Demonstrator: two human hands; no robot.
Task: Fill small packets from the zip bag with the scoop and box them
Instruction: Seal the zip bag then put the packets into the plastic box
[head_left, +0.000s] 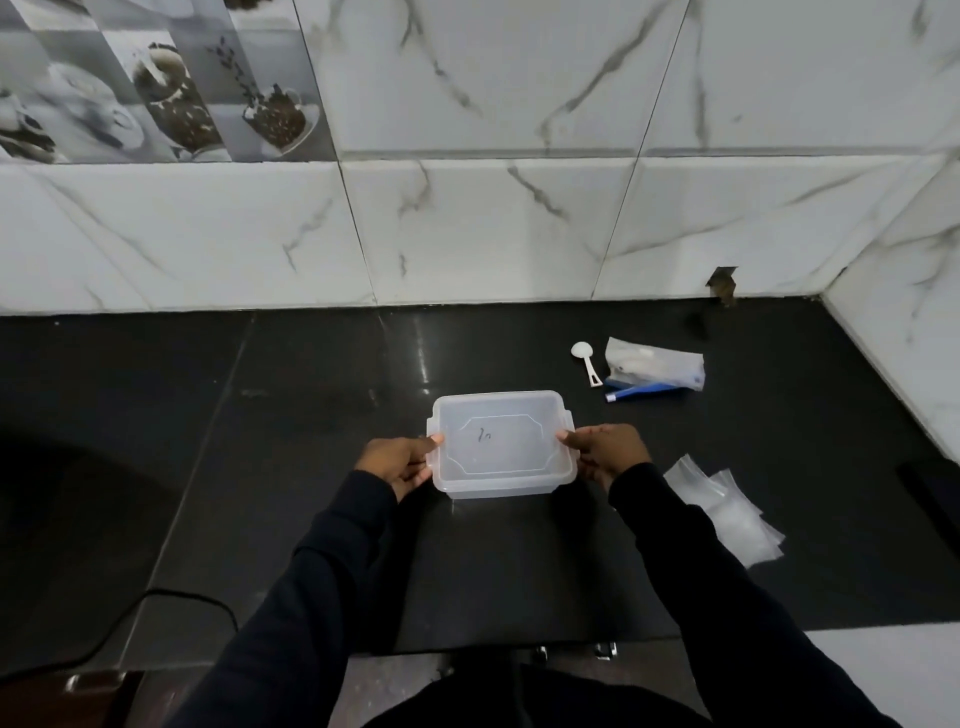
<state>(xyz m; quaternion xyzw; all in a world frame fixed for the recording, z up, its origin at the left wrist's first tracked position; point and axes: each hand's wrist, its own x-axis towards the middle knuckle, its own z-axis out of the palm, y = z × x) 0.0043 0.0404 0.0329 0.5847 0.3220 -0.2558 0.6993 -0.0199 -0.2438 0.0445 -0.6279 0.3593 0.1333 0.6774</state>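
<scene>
The clear box (501, 442) is pinched at its sides by the left hand (400, 464) and right hand (605, 451), mid-frame on the counter (311, 415). The scoop (586, 361) and zip bag (653, 366) are seen at the upper right.

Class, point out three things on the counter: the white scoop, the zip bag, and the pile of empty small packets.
white scoop (584, 358), head view, on its handle near the bowl.
zip bag (655, 366), head view, on its clear middle.
empty small packets (727, 512), head view, on the pile's centre.

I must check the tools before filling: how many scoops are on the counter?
1. The white scoop lies at the back right of the counter, just left of the zip bag. None other is visible.
</scene>
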